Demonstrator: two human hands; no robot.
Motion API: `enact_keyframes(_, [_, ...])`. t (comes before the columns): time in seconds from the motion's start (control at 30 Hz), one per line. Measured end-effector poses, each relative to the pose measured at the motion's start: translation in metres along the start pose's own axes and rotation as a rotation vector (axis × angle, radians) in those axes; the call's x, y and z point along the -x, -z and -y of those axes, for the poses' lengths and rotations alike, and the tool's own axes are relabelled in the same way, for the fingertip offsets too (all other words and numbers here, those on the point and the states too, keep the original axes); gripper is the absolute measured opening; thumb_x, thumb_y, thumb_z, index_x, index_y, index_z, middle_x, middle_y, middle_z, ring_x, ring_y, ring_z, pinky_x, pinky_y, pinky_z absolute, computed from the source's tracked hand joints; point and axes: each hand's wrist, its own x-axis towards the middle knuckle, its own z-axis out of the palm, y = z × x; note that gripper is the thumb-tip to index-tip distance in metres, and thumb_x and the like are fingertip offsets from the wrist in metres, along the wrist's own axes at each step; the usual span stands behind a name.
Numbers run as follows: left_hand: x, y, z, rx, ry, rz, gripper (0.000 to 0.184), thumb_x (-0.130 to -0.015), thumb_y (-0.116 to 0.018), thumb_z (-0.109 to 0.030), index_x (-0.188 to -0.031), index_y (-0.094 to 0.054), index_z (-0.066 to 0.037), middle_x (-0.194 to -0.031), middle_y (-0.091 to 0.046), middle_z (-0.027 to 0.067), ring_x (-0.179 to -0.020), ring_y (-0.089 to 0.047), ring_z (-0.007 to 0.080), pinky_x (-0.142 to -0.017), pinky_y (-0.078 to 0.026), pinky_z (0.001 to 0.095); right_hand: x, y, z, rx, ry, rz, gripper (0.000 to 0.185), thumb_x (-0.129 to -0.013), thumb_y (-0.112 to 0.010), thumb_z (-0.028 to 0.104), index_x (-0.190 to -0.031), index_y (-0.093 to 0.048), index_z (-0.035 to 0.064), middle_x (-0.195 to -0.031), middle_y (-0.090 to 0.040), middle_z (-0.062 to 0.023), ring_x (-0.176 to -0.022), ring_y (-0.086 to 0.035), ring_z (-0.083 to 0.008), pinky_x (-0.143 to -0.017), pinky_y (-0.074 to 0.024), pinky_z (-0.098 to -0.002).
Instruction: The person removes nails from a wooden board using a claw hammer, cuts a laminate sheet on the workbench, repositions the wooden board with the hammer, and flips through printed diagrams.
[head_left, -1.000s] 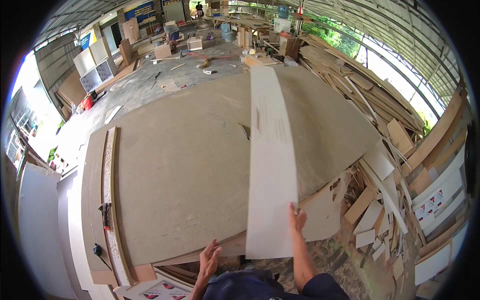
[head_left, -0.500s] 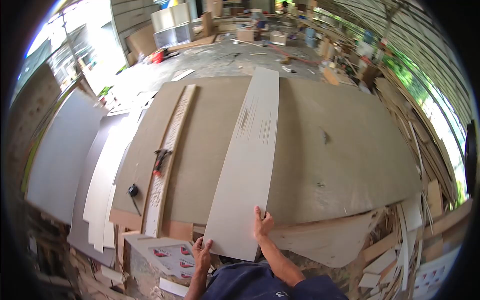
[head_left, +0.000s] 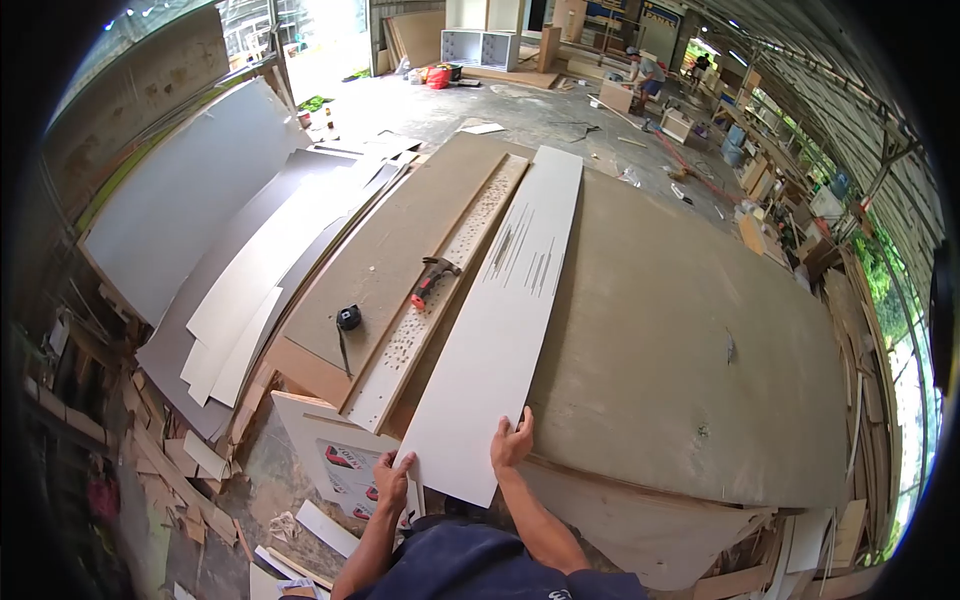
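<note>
A long white panel (head_left: pixel 490 330) with dark streaks near its far end lies lengthwise over the large brown board (head_left: pixel 680 340). My left hand (head_left: pixel 393 480) grips its near left corner, thumb on top. My right hand (head_left: pixel 511 442) holds its right edge close to the near end. Just left of the panel is a framed strip (head_left: pixel 400 345) whose white inside is covered with small bits. A hammer (head_left: pixel 433 282) with a red and black handle rests across that strip. Left of it, a black tape measure (head_left: pixel 347 318) sits on the brown board.
White and grey sheets (head_left: pixel 270 260) lean and lie at the left. Wood offcuts (head_left: pixel 190 470) litter the floor at the lower left, and long boards (head_left: pixel 855 350) are piled at the right. A co-worker (head_left: pixel 648 76) bends near boxes at the back.
The view has swung left. My left hand, earlier off the panel, has taken hold of its near left corner. The panel has moved left, close beside the framed strip.
</note>
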Motion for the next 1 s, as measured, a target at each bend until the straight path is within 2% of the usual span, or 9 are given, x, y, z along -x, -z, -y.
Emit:
enact_keyframes(0.13, [-0.024,0.009,0.003,-0.031,0.113,-0.190,0.044,-0.077,-0.082,-0.015,-0.107,-0.060,0.008,-0.091,-0.066,0.0105,-0.078,-0.061,0.0162,-0.070,-0.050,0.0301,0.005,-0.027,0.005,0.257,0.120,0.084,0.055,-0.083,-0.066,0.019,-0.130,-0.051,-0.0065,-0.114,-0.059,-0.0274,-0.104,-0.059,-0.0401,-0.087,-0.0488,-0.0468])
enact_keyframes(0.33, [-0.053,0.010,0.012,-0.013,0.187,-0.338,0.051,-0.072,-0.084,-0.014,-0.109,-0.058,0.008,-0.093,-0.065,0.0142,-0.076,-0.062,0.0188,-0.062,-0.053,0.0316,-0.003,-0.035,0.034,0.481,0.042,0.265,0.064,-0.082,-0.069,0.022,-0.135,-0.047,-0.0065,-0.111,-0.056,-0.0263,-0.102,-0.056,-0.0387,-0.091,-0.0466,-0.0461])
enact_keyframes(0.4, [-0.055,0.002,-0.005,-0.209,0.183,-0.453,0.059,-0.067,-0.087,-0.018,-0.111,-0.056,0.007,-0.099,-0.065,0.0183,-0.084,-0.065,0.0244,-0.069,-0.055,0.0349,-0.013,-0.035,0.033,0.504,0.050,0.285,0.065,-0.082,-0.069,0.025,-0.134,-0.047,-0.0080,-0.110,-0.058,-0.0254,-0.104,-0.055,-0.0362,-0.095,-0.0449,-0.0436])
enact_keyframes(0.43, [-0.063,0.008,0.007,-0.271,0.141,-0.415,0.067,-0.067,-0.086,-0.028,-0.115,-0.053,0.006,-0.107,-0.064,0.0234,-0.095,-0.064,0.0338,-0.082,-0.053,0.0408,-0.019,-0.036,0.030,0.550,0.108,0.336,0.065,-0.083,-0.068,0.026,-0.134,-0.047,-0.0092,-0.109,-0.059,-0.0247,-0.105,-0.055,-0.0353,-0.096,-0.0443,-0.0428])
enact_keyframes(0.57, [-0.047,0.006,-0.028,-0.532,0.164,-0.342,0.076,-0.074,-0.078,-0.040,-0.125,-0.044,0.007,-0.113,-0.061,0.0285,-0.110,-0.058,0.0430,-0.098,-0.044,0.0457,-0.042,-0.020,0.031,0.618,0.239,0.484,0.058,-0.084,-0.065,0.031,-0.122,-0.056,-0.0118,-0.105,-0.064,-0.0250,-0.103,-0.060,-0.0353,-0.093,-0.0472,-0.0448])
enact_keyframes(0.67, [-0.037,0.006,-0.021,-0.505,0.229,-0.367,0.076,-0.075,-0.076,-0.038,-0.127,-0.043,0.007,-0.115,-0.061,0.0294,-0.112,-0.057,0.0436,-0.098,-0.044,0.0449,-0.066,0.004,0.053,0.661,0.219,0.710,0.046,-0.085,-0.063,0.035,-0.108,-0.065,-0.0058,-0.105,-0.067,-0.0243,-0.101,-0.065,-0.0379,-0.087,-0.0505,-0.0487])
enact_keyframes(0.8, [0.005,0.027,0.033,-0.376,0.077,-0.334,0.058,-0.084,-0.069,-0.032,-0.125,-0.048,0.003,-0.082,-0.068,0.0183,-0.082,-0.069,0.0323,-0.081,-0.052,0.0432,-0.078,0.019,0.018,0.714,0.324,0.894,0.051,-0.084,-0.064,0.040,-0.117,-0.065,0.0006,-0.104,-0.069,-0.0173,-0.101,-0.065,-0.0336,-0.088,-0.0506,-0.0449])
enact_keyframes(0.83, [0.021,0.033,0.049,-0.351,0.030,-0.374,0.051,-0.085,-0.068,-0.028,-0.122,-0.050,0.002,-0.067,-0.065,0.0120,-0.065,-0.068,0.0247,-0.064,-0.054,0.0393,-0.076,0.022,0.003,0.648,0.365,0.845,0.050,-0.086,-0.063,0.037,-0.119,-0.063,0.0008,-0.101,-0.068,-0.0174,-0.097,-0.065,-0.0327,-0.086,-0.0509,-0.0444])
enact_keyframes(1.0, [0.161,0.100,0.161,-0.139,0.128,-0.547,0.036,-0.083,-0.068,-0.018,-0.110,-0.057,0.003,-0.068,-0.063,0.0111,-0.054,-0.065,0.0219,-0.050,-0.053,0.0336,0.002,0.080,-0.037,0.347,0.544,0.635,0.040,-0.090,-0.059,0.024,-0.122,-0.060,0.0008,-0.091,-0.064,-0.0152,-0.079,-0.063,-0.0309,-0.077,-0.0509,-0.0430])
